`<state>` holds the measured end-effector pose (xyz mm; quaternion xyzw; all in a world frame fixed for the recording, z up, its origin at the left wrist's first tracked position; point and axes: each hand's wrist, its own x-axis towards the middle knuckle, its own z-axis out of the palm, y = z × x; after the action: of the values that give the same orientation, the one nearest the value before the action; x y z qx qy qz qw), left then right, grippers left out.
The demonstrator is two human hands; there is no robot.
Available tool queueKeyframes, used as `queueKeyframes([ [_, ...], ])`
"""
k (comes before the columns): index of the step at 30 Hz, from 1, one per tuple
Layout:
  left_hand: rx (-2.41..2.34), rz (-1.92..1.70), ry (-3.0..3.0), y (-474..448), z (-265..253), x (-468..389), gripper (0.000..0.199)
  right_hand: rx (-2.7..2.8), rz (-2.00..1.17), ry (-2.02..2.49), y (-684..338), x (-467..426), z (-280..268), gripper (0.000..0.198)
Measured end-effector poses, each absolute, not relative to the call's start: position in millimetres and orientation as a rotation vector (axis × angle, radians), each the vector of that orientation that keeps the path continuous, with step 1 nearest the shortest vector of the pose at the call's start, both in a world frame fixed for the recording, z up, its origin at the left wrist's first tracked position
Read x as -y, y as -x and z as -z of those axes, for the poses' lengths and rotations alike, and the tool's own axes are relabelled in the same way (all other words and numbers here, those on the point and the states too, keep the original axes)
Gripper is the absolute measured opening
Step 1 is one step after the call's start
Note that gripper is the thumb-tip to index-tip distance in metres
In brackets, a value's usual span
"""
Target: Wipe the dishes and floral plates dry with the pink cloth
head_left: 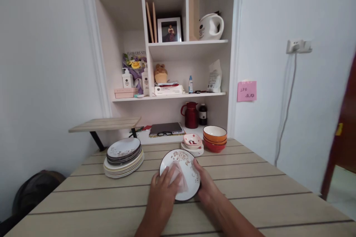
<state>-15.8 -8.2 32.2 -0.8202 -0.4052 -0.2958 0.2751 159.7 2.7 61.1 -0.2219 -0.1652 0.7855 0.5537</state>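
Observation:
A white plate with a floral pattern (182, 161) lies flat on the wooden table (250, 189) in front of me. My left hand (162, 190) rests on the plate's near left part and presses a pale pink cloth (180, 177) against its face. My right hand (207, 187) grips the plate's right rim, thumb on the edge. To the left stands a stack of plates (124, 157), dark-rimmed ones on top of cream ones.
Behind the plate are a small pink dish on stacked saucers (193, 144) and stacked orange and red bowls (214, 138). A shelf unit (172, 96) with a red jug (191, 114), bottles and a kettle fills the wall. A small raised shelf (107, 124) sits at the left.

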Motion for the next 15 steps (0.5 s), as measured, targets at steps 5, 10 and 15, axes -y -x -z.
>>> queueKeyframes([
  [5,1.17,0.768,2.259,12.3,-34.7,10.7,0.051,0.394,-1.838,0.61,-155.6,2.4,-62.0,0.056],
  [10,1.168,0.769,2.15,10.3,-44.5,16.3,0.048,0.418,-1.825,0.636,-147.8,6.1,-63.3,0.059],
  [15,1.267,0.845,1.978,13.6,-46.4,14.1,0.041,0.383,-1.839,0.601,-137.8,8.6,-63.8,0.061],
])
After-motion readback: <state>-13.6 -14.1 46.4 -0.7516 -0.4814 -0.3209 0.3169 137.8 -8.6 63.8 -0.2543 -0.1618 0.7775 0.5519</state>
